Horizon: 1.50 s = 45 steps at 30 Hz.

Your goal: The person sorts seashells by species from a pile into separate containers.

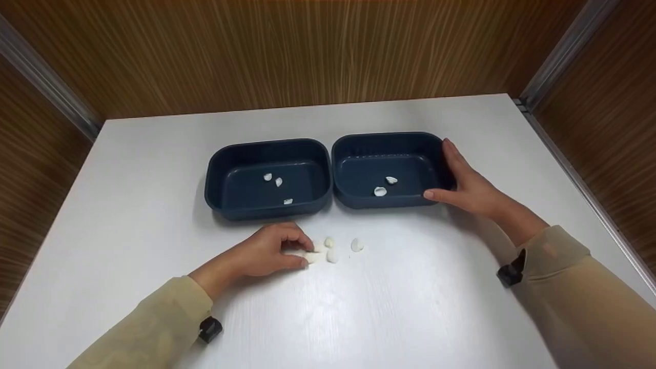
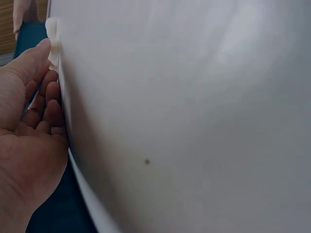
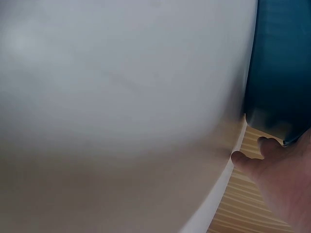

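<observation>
My left hand (image 1: 271, 249) is low over the white table, thumb and fingertips pinching a small whitish, shell-like piece (image 1: 310, 258). In the left wrist view, the thumb touches a pale piece (image 2: 53, 44) and the other fingers are curled. More whitish pieces (image 1: 332, 255) lie just right of that hand. My right hand (image 1: 474, 189) holds the right end of a dark blue rectangular container (image 1: 389, 201), with its thumb at the front rim and fingers along the side. Two white pieces (image 1: 380, 191) lie in that container. The right wrist view shows its outer wall (image 3: 279, 73) and some spread fingers.
A second dark blue container (image 1: 266, 210) stands at the left, almost against the first, with three white pieces (image 1: 279, 182) inside. Wood-patterned panels (image 1: 307, 56) rise behind the table (image 1: 384, 307) and at both sides.
</observation>
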Each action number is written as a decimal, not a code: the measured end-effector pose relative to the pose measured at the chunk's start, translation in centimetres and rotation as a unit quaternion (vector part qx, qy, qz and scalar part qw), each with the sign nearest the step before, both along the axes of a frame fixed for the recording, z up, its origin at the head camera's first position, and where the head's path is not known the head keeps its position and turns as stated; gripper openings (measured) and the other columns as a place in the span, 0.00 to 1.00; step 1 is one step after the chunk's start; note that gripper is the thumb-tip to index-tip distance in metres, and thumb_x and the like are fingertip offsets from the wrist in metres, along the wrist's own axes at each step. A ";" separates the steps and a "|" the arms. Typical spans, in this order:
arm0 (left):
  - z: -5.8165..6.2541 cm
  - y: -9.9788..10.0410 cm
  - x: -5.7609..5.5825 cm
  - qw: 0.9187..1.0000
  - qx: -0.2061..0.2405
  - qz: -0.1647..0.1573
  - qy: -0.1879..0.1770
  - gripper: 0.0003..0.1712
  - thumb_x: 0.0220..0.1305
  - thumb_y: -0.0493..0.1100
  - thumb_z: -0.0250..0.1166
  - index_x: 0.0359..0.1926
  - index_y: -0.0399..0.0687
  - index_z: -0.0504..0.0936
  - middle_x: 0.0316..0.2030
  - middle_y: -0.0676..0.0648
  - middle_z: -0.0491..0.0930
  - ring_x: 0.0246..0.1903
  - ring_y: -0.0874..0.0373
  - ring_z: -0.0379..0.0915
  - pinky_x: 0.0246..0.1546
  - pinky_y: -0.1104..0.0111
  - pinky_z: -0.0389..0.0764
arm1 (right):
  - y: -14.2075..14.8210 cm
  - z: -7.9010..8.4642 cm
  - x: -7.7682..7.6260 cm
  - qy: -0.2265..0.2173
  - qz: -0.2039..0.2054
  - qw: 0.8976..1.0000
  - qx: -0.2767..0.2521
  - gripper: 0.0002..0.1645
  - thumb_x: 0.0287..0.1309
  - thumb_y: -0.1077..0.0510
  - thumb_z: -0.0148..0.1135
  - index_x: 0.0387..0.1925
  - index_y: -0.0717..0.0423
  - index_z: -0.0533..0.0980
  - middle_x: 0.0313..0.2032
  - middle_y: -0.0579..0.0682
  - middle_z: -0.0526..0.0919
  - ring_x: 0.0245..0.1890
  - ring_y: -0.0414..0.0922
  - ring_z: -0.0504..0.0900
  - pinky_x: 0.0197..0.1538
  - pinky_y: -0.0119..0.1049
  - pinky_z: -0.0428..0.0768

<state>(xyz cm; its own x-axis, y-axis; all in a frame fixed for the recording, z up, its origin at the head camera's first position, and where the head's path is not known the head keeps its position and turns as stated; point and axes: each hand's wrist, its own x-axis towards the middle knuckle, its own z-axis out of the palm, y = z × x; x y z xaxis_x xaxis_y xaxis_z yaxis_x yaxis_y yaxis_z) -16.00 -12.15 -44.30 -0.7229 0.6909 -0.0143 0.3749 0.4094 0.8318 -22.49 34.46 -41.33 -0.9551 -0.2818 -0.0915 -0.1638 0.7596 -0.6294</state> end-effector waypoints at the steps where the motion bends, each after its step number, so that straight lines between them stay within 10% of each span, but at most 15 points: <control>1: 0.0 0.0 0.0 1.000 -0.001 -0.001 0.001 0.12 0.63 0.40 0.79 0.47 0.49 0.90 0.46 0.54 0.85 0.50 0.56 0.78 0.58 0.64 0.78 | 0.0 0.0 0.0 0.001 0.000 1.000 0.001 0.72 0.65 0.36 0.72 0.85 0.42 0.28 0.85 0.43 0.27 0.84 0.49 0.30 0.81 0.61 0.41; 45: 0.2 0.1 -0.4 1.000 -0.016 -0.022 0.000 0.12 0.63 0.38 0.79 0.47 0.48 0.90 0.46 0.54 0.82 0.49 0.56 0.76 0.55 0.65 0.77 | 0.0 0.1 0.1 0.006 0.001 1.000 0.000 0.72 0.65 0.38 0.72 0.85 0.43 0.28 0.85 0.44 0.28 0.84 0.49 0.31 0.81 0.60 0.42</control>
<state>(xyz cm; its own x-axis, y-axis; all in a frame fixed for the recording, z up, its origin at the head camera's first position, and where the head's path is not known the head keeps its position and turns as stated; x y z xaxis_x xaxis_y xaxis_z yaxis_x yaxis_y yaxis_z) -16.43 -12.02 -44.10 -0.6913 0.7216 -0.0373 0.3927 0.4186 0.8189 -22.37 34.42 -41.25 -0.9558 -0.2828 -0.0810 -0.1715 0.7595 -0.6274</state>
